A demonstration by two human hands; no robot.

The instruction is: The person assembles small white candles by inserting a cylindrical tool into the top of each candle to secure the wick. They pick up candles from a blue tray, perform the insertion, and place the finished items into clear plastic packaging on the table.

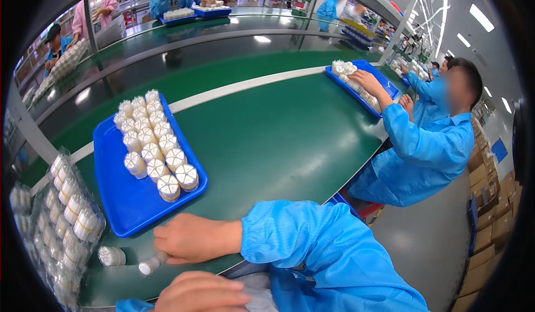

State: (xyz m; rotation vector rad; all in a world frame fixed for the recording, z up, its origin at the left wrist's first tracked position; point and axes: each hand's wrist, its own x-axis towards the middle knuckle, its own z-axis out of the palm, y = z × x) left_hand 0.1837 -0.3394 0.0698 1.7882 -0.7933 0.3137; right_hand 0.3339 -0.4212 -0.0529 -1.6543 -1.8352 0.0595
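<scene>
Hiding under right hand (192, 238): small white part (149, 265).

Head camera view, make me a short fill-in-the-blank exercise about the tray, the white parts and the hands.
1. The white parts stand on a ____ tray.
2. The tray rests on a ____ table.
3. The right hand holds a small white part just ____ the tray.
4. A second white part lies on the table, ____ of the held one.

Missing words: blue; green; outside; left
</scene>
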